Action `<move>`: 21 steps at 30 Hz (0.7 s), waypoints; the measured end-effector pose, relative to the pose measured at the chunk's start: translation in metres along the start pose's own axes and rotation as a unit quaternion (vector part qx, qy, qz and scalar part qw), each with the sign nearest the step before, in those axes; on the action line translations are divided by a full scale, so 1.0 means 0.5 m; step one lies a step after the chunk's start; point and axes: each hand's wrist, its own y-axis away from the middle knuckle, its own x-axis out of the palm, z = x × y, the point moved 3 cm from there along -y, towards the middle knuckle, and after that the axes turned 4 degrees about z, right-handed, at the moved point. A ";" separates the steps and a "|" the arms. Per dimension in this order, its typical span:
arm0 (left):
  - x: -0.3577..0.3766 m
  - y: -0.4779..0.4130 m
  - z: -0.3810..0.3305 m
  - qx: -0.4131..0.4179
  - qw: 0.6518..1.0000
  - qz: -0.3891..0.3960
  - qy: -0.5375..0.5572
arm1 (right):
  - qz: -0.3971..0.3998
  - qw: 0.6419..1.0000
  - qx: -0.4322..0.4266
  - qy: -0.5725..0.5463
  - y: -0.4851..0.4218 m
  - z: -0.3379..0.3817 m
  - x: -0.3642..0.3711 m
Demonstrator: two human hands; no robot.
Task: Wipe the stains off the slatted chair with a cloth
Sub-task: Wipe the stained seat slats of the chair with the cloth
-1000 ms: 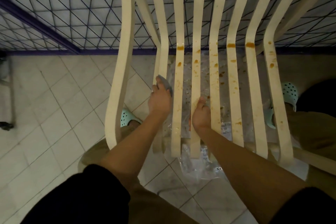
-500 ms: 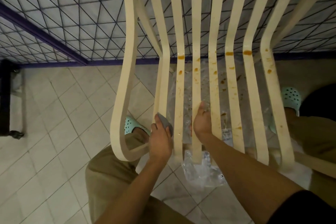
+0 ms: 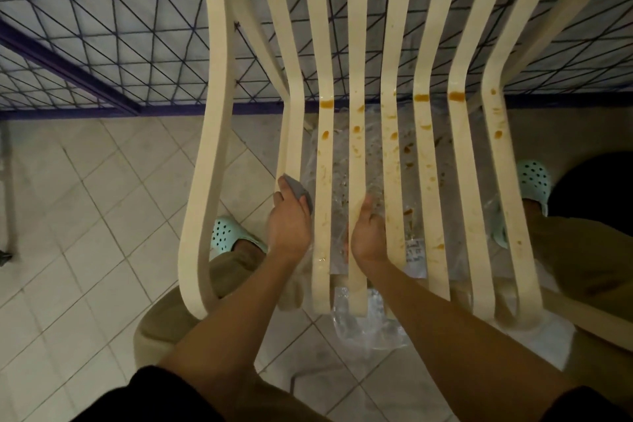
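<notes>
Looking straight down on the slatted chair [image 3: 356,44], cream-coloured, standing on the tiled floor [image 3: 85,216] right between the person's knees; the left hand [image 3: 289,223] has its fingers curled round a small grey cloth [image 3: 298,190] and is pressing it against the leftmost seat slat, about halfway down the seat; the cloth pokes out past the fingertips, touching the slat's inner edge. The right hand [image 3: 370,233] is clamped on a slat near the middle of the seat, thumb lying up along it, the other fingers tucked under and out of sight; the two hands sit near each other with one slat between them. Orange stains [image 3: 422,98] dot the slats, the heaviest blobs right at the bend where seat meets back, smaller drips trailing down towards the front edge; the slat under the cloth looks clean by comparison. A crumpled clear plastic sheet [image 3: 370,315] lies on the floor beneath the seat, spattered too; mint-green clogs [image 3: 227,235] show on either side; a dark wire grille [image 3: 102,27] stands behind the chair.
</notes>
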 end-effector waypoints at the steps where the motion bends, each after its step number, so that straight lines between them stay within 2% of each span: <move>1: -0.005 -0.013 -0.005 -0.003 1.000 -0.001 0.002 | 0.013 1.000 0.000 0.001 0.015 0.020 -0.008; 5: -0.012 -0.076 -0.036 0.000 1.000 -0.012 0.008 | 0.022 1.000 -0.013 0.007 0.000 0.013 -0.017; 8: -0.020 -0.122 -0.059 0.000 1.000 -0.023 0.002 | 0.056 0.998 -0.002 -0.038 0.006 0.001 0.002; 15: -0.039 -0.227 -0.108 0.007 0.999 -0.036 0.009 | 0.061 0.996 -0.020 -0.055 -0.003 -0.003 -0.003; 21: -0.063 -0.311 -0.148 0.011 0.999 -0.043 0.006 | 0.005 1.000 -0.028 -0.011 -0.012 -0.017 0.006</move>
